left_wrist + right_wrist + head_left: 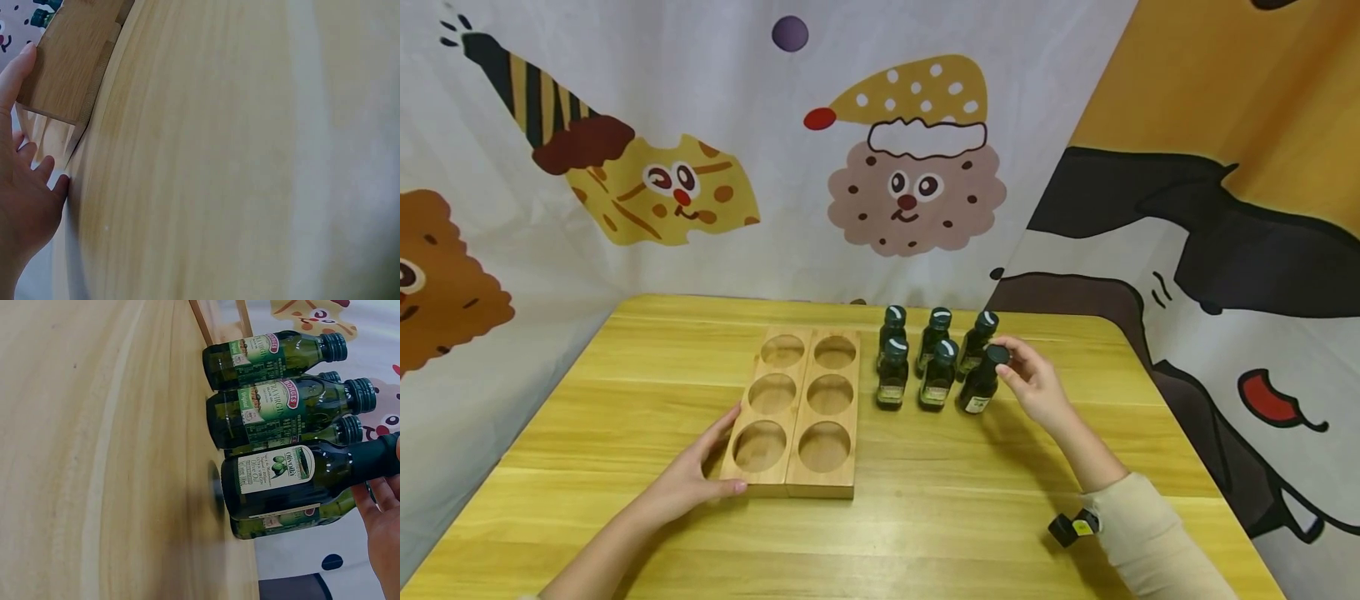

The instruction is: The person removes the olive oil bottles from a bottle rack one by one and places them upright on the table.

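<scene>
My right hand (1033, 387) pinches the black cap of a dark olive oil bottle (275, 472) with a white label. This bottle leans slightly, its base close to the table, at the front right of a cluster of bottles. Green olive oil bottles (935, 379) with dark green caps stand upright behind and left of it. On the left, my left hand (688, 475) touches a wooden holder (792, 417), its thumb at the front end and its fingers along the left side. Round recesses in two columns, divided by a seam, show nothing in them.
The holder and bottles share a wooden table (917, 525). At the right sleeve sits a small black device (1072, 527) with a yellow mark. A curtain (760, 275) with cartoon prints hangs behind the table's far edge.
</scene>
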Demonstrator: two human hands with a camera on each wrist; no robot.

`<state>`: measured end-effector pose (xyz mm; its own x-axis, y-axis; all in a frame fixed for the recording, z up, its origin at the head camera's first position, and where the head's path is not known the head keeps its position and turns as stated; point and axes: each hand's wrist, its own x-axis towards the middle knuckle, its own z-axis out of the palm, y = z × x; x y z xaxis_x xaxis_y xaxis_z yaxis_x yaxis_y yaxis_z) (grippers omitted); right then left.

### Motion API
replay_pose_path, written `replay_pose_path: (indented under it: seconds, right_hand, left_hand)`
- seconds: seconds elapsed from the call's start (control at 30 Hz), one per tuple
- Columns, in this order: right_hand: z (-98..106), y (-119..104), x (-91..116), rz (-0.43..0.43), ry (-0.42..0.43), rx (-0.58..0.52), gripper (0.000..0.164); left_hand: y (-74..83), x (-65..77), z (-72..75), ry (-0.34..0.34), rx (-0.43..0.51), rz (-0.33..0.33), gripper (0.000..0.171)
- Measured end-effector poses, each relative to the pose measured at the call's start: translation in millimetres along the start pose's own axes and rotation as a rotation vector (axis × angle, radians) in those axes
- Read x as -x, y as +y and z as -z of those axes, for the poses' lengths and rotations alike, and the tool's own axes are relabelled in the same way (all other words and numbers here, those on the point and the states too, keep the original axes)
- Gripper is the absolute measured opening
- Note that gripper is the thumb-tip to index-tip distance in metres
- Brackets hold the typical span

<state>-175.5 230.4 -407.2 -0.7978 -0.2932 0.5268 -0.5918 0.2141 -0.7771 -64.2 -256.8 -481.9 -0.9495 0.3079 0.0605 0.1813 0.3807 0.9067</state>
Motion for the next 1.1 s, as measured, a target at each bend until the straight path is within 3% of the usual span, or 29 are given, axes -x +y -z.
replay_pose_path:
  seconds: [0.33,0.83,1.1]
  right_hand:
    - [-3,-9,0,-0.067,-0.016,0.006,0.030]
    - [-2,27,4,-0.088,-0.021,-0.025,0.035]
    - [-5,9,3,-0.105,-0.034,-0.028,0.037]
  left_hand:
    - [-1.0,0.8,-0.6,0.001,0.001,-0.001,0.101]
    - [-2.3,0.6,0.2,-0.001,0.003,-0.001,0.101]
    - [-2.5,0.9,2.9,-0.005,0.003,-0.003,0.101]
